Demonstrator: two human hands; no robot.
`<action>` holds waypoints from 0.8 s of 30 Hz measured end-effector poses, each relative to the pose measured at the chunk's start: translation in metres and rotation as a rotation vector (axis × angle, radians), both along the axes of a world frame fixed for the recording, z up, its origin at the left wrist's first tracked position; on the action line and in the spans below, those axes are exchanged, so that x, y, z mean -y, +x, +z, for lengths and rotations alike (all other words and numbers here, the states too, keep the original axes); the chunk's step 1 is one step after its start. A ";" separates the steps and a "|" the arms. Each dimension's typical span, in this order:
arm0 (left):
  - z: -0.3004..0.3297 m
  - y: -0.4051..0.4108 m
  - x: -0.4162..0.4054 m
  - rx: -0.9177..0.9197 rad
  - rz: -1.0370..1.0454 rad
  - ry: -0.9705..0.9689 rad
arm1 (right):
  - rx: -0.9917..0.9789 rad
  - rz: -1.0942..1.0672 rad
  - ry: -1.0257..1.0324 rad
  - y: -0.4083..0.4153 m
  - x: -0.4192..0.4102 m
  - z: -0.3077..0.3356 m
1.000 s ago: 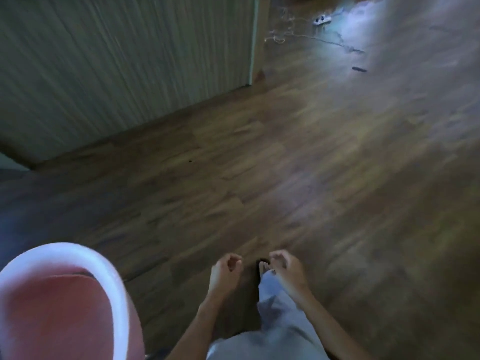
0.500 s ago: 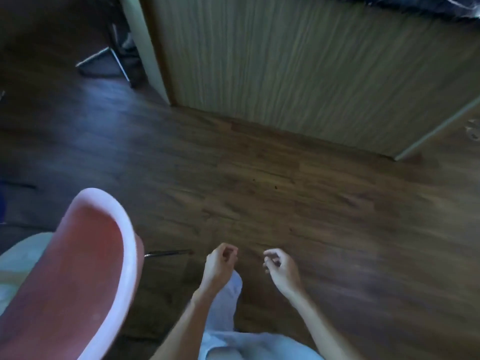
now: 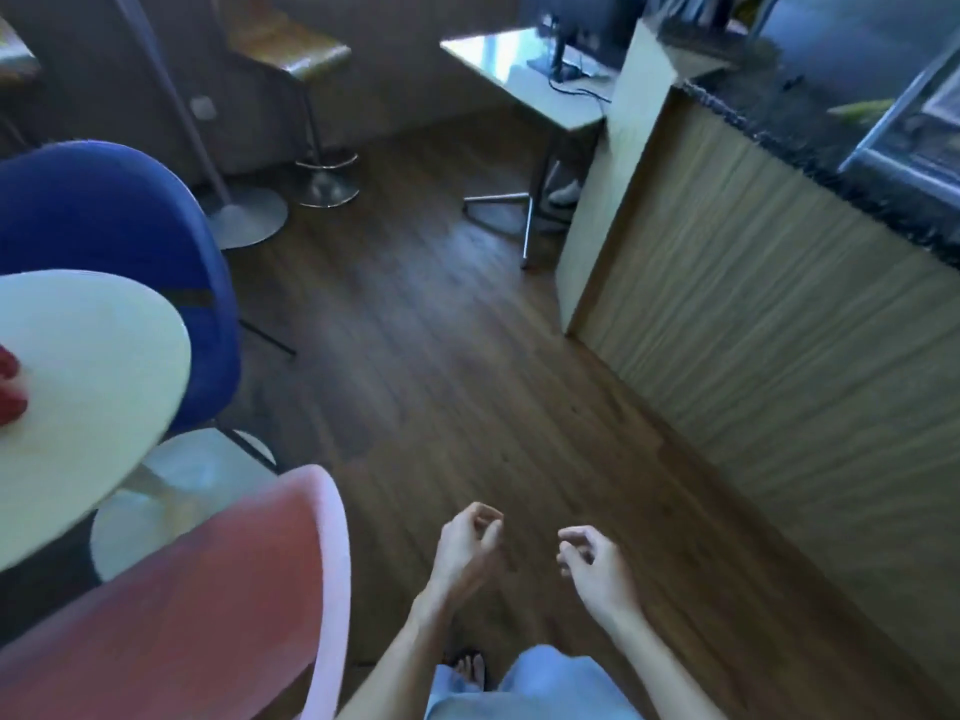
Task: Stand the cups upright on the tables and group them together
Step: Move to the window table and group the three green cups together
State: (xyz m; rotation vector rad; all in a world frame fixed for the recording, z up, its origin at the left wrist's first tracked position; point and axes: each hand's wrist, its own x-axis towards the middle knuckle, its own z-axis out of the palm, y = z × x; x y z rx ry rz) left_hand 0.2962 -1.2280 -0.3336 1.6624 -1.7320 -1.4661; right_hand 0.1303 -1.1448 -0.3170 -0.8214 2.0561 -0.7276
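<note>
Both hands, the left hand and right hand, are hanging empty with fingers loosely curled, and the red cup on the round table is lying far to the left, nearer the left hand.

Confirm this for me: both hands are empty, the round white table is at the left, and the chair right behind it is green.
Not quite. In the head view the chair behind the round white table is blue, not green. The rest stands: the table is at the left, and the left hand and right hand are both empty, fingers loosely curled over the floor.
</note>
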 end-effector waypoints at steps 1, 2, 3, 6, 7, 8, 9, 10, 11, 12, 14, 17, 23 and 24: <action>0.001 -0.002 0.020 -0.002 0.042 0.001 | 0.004 0.043 0.006 -0.007 0.027 -0.001; 0.001 -0.004 0.040 -0.003 0.079 0.000 | 0.006 0.083 0.007 -0.013 0.054 -0.002; -0.001 -0.006 0.060 0.000 0.116 -0.002 | 0.009 0.122 0.007 -0.018 0.081 -0.002; -0.010 -0.010 0.121 0.010 0.247 0.011 | 0.028 0.247 0.014 -0.033 0.162 -0.008; -0.013 -0.012 0.141 0.013 0.283 0.017 | 0.028 0.283 0.017 -0.038 0.190 -0.009; -0.016 -0.015 0.160 0.018 0.321 0.024 | 0.032 0.316 0.018 -0.043 0.217 -0.010; -0.015 -0.019 0.179 0.023 0.364 0.033 | 0.035 0.345 0.020 -0.048 0.243 -0.012; -0.015 -0.023 0.199 0.022 0.410 0.037 | 0.036 0.374 0.018 -0.053 0.269 -0.015; -0.013 -0.028 0.220 0.016 0.460 0.045 | 0.036 0.408 0.027 -0.059 0.296 -0.015; -0.012 -0.033 0.239 0.003 0.512 0.056 | 0.039 0.444 0.041 -0.064 0.322 -0.014; -0.006 -0.042 0.278 -0.032 0.608 0.073 | 0.038 0.504 0.051 -0.073 0.373 -0.012; 0.002 -0.050 0.337 -0.066 0.708 0.081 | 0.029 0.578 0.048 -0.080 0.446 -0.005; 0.004 -0.042 0.463 -0.095 0.824 0.054 | 0.008 0.679 0.040 -0.066 0.589 -0.010; 0.002 -0.037 0.485 -0.100 0.833 0.052 | 0.010 0.688 0.039 -0.059 0.613 -0.013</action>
